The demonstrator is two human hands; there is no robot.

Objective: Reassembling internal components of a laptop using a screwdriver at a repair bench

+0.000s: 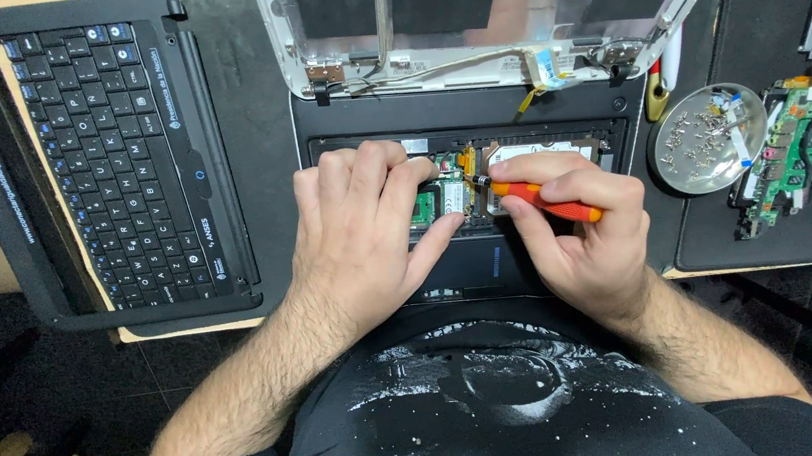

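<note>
An opened laptop base (pixel 460 122) lies on the table (pixel 240 85), its white lid frame (pixel 278 40) tilted back. The left hand (pixel 361 233) rests flat over the exposed interior, fingers spread, hiding most of the left side. The right hand (pixel 582 225) has its grip pinched around an orange screwdriver (pixel 539 201), whose tip meets a small green card (pixel 453 196) inside the base. A silver drive (pixel 539 152) beside it bears a pale rectangular label, partly covered. A removed black keyboard panel (pixel 102 154) lies to the left, with white lettering along its edges. To the right stand a round metal dish of screws (pixel 706 138) and a green circuit board (pixel 792 152). The lid is cut off at the top.
</note>
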